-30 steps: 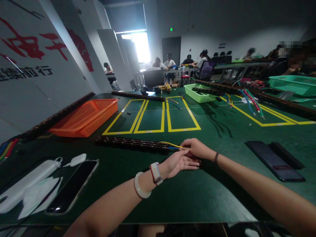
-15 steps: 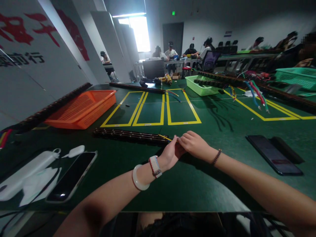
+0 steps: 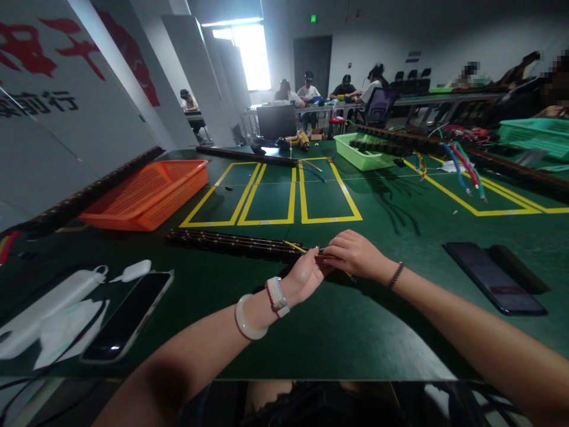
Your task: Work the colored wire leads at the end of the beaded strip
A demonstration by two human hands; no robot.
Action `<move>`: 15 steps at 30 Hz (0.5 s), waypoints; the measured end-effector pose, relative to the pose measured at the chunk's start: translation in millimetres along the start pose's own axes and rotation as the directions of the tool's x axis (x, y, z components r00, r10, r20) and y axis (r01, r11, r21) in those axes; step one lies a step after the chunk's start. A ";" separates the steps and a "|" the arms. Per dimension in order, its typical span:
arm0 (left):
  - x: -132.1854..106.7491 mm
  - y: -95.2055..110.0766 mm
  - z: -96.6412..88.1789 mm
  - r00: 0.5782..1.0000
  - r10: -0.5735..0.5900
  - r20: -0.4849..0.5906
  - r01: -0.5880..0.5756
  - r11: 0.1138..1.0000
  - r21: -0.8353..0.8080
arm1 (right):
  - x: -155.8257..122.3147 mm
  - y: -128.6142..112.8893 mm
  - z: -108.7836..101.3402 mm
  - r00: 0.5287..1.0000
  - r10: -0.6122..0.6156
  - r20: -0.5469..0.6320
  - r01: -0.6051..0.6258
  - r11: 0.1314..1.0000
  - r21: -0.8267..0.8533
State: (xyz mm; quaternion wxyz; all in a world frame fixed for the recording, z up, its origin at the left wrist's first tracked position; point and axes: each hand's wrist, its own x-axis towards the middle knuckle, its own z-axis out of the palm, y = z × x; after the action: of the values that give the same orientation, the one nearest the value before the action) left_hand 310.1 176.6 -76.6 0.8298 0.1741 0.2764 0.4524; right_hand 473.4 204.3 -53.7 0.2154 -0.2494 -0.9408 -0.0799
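Two hands: left hand (image 3: 306, 274) and right hand (image 3: 355, 255) pinch one thin yellow wire (image 3: 293, 245) at end of one long dark ridged terminal strip (image 3: 231, 243).

A second ago the left hand (image 3: 306, 274) lay open, palm up, under the right hand (image 3: 355, 255); it has since turned and closed its fingers at the right end of the black strip (image 3: 231, 243). The right hand has shifted slightly right, and the yellow wire (image 3: 294, 245) now shows shorter between them.
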 end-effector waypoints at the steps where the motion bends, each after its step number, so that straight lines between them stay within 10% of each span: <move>1: 0.1 0.1 0.8 1.000 0.005 -0.005 -0.005 1.000 -0.005 | -0.8 -1.5 3.7 1.000 -0.012 0.020 0.012 1.000 -0.012; 15: -3.6 0.3 4.0 0.996 0.052 0.067 -0.056 0.997 0.059 | -0.2 -2.8 3.3 0.970 0.209 -0.123 -0.175 0.955 0.238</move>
State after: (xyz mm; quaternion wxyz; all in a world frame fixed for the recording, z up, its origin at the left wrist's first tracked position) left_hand 310.8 173.5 -72.3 0.8203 0.2214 0.2580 0.4599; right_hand 470.9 202.7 -56.9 0.3179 -0.3071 -0.8965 0.0306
